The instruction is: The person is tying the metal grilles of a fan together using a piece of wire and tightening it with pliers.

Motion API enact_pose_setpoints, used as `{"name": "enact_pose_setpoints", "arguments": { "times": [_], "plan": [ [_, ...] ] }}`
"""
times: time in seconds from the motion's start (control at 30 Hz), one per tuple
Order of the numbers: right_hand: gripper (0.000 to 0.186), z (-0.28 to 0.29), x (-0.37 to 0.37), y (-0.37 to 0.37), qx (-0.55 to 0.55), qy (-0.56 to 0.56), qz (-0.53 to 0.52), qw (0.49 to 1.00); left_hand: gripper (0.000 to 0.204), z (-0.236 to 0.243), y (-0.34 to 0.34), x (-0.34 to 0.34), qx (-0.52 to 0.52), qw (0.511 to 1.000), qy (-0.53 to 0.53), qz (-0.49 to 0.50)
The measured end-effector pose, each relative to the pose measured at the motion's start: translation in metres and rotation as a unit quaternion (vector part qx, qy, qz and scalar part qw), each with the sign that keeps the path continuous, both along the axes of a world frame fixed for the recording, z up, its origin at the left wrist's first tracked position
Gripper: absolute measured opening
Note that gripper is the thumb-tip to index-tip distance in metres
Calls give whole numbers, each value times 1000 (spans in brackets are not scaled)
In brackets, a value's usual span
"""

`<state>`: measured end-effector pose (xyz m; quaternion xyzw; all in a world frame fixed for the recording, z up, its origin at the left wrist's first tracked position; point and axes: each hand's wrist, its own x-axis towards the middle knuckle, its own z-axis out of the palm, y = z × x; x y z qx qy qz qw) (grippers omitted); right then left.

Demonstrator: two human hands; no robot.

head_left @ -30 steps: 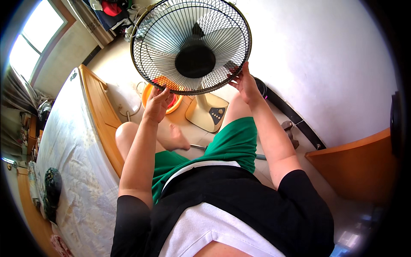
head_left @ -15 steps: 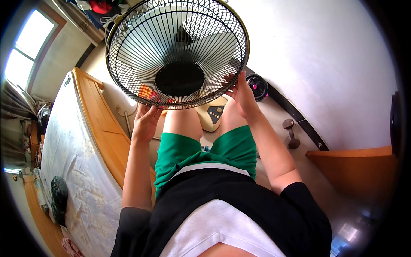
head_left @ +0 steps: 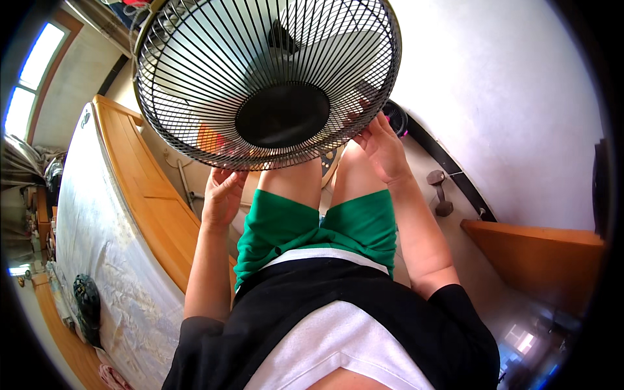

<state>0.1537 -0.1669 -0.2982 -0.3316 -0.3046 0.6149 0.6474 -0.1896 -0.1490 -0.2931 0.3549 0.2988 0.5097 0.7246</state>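
A large round fan guard (head_left: 282, 116) of black wire with a solid black centre disc fills the top middle, tilted toward me. Pale fan blades (head_left: 344, 57) show through its wires. My left hand (head_left: 224, 198) grips the lower left of the rim, thumb in front, with some fingertips hidden behind the wires. On the lower right of the rim, my right hand (head_left: 385, 153) has its fingers closed round the edge. Below the guard, between my legs, a cream fan base (head_left: 331, 162) with buttons is mostly covered.
To the left stands a bed (head_left: 123, 253) with a wooden frame (head_left: 153, 185). A small black fan (head_left: 398, 118) sits by the right wall, and a dumbbell (head_left: 441, 193) lies on the floor. Wooden furniture (head_left: 533, 257) stands at the right.
The fan guard looks larger and nearer to me, and it hides more of the cream base. Both hands have stayed at its rim, the right one slightly lower in view.
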Motion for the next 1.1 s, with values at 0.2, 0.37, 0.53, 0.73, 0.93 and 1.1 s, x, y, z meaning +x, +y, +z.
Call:
{"name": "enact_pose_setpoints", "arguments": {
  "times": [0.2, 0.37, 0.53, 0.73, 0.93, 1.1],
  "plan": [
    [50, -14, -7, -6, 19, -5, 16, 1000, 26, -7, -4, 10, -29, 991, 123, -32],
    [45, -27, -22, -9, -21, -86, 16, 996, 19, -32, 3, 17, -16, 994, 108, -18],
    [36, -21, -26, -7, -38, -194, -24, 980, 22, -35, -4, 23, 3, 994, 108, 17],
    [35, -12, -27, -5, -47, -214, -10, 976, 41, -17, -10, 41, 5, 997, 61, 36],
    [51, -6, -12, -7, -82, -95, -6, 992, 43, -2, 3, -3, -87, 981, 172, -29],
    [68, 49, 25, 4, 89, 34, 7, 995, 48, 35, 49, -61, 15, 992, 45, 118]
  ]
}}
